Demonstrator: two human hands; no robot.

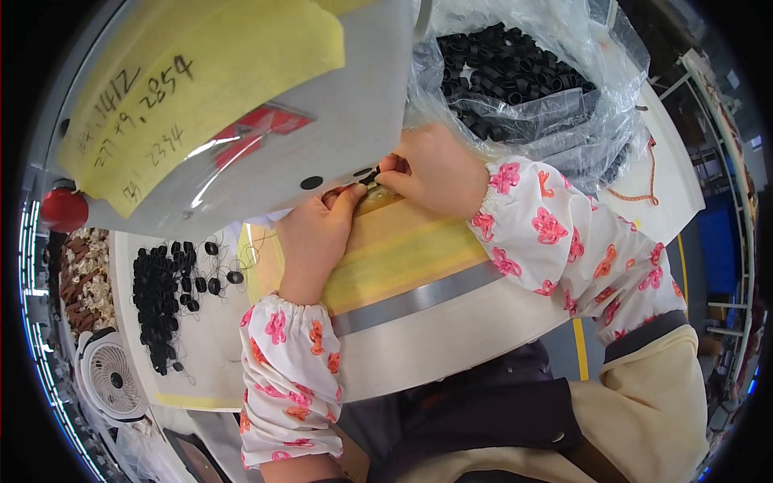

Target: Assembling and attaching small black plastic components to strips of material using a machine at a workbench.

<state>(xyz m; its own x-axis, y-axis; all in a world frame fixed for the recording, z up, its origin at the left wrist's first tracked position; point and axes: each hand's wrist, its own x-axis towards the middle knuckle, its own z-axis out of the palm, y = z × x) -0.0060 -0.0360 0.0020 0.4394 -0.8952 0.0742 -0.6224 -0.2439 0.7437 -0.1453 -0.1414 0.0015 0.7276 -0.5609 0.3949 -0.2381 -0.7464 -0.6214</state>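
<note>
Black rubber-like ring point(369, 175) sat pinched at the mouth of the grey machine head point(322, 121), just under its lower edge. My right hand point(435, 171) had its grip closed on the ring from the right of the machine; my left hand point(316, 233) pressed fingertips against it from below, grip together too. Both rested on the yellow-taped surface point(394, 258). More loose black rings point(165, 290) lay well left of the machine; a clear bag of rings point(515, 72) sat to its right, beyond my right hand. Judged best practice: keep fingertips low and clear of the machine's working point, and feed the ring square.
</note>
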